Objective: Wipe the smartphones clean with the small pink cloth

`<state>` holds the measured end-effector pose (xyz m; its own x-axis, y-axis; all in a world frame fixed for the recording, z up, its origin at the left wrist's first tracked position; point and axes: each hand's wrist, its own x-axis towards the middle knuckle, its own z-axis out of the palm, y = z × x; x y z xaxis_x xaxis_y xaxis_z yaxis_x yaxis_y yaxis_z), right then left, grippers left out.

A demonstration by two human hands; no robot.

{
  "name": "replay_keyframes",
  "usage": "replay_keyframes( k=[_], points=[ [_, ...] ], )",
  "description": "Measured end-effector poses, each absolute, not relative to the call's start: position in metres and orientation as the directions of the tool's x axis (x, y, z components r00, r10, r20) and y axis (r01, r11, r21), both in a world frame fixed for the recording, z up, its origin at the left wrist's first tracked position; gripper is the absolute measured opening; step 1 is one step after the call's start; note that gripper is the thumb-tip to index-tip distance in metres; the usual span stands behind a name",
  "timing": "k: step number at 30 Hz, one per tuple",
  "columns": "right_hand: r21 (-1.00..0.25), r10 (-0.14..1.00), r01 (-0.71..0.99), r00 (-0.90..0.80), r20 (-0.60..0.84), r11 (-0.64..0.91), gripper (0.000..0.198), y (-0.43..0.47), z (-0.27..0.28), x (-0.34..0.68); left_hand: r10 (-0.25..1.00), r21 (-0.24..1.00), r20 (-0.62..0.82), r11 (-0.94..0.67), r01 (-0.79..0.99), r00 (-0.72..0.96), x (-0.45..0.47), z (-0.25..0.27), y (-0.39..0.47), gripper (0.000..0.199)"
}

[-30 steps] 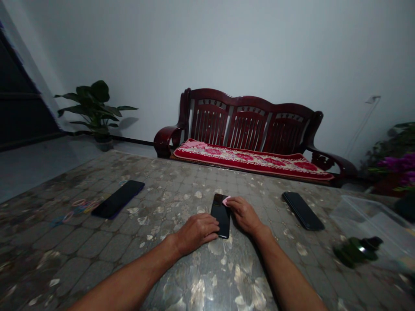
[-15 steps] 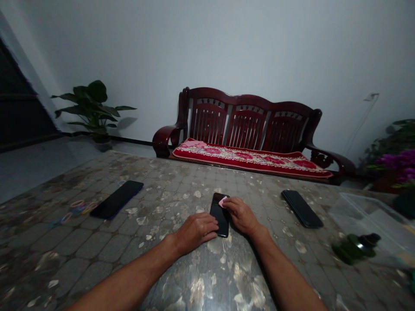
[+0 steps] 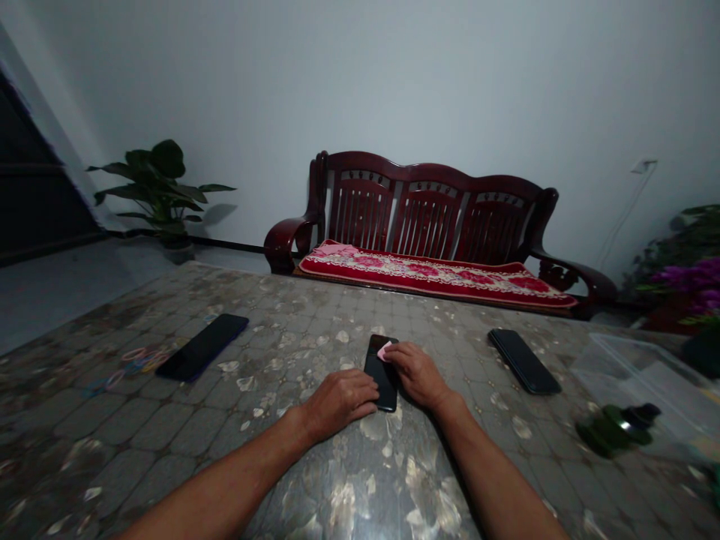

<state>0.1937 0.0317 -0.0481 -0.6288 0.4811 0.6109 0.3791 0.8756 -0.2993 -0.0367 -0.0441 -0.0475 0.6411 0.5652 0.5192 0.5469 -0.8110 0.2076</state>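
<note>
A black smartphone [image 3: 385,385] lies flat on the patterned table, screen up, between my two hands. My left hand [image 3: 342,403] is closed against its left edge, fingers together and pressing on the lower side. In the fingertips of my right hand [image 3: 417,373] is a small pink cloth [image 3: 384,351], pinched and resting on the upper part of the screen. My right fingers cover part of the phone's right edge.
Another phone [image 3: 203,347] lies at left beside several coloured rubber bands [image 3: 135,364]. At right are a dark phone [image 3: 523,361], a green bottle [image 3: 616,430] on its side and a clear plastic box [image 3: 610,356]. A wooden bench [image 3: 430,176] stands beyond the table [image 3: 292,517].
My right hand has slid the pink cloth slightly left across the upper screen. My left hand and the phone have stayed in place.
</note>
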Motion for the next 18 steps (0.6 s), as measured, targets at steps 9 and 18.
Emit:
replay_keyframes(
  k=[9,18],
  points=[
    [-0.332,0.568,0.468,-0.579,0.585,0.819,0.03,0.039,-0.052,0.193,0.583,0.249,0.492,-0.806,0.537,0.647,-0.039,-0.048,-0.044,0.02],
    [-0.29,0.447,0.34,-0.668,0.595,0.895,0.031,0.028,-0.045,0.19,0.632,0.289,0.459,-0.771,0.568,0.624,-0.036,-0.041,-0.046,0.013]
  ],
)
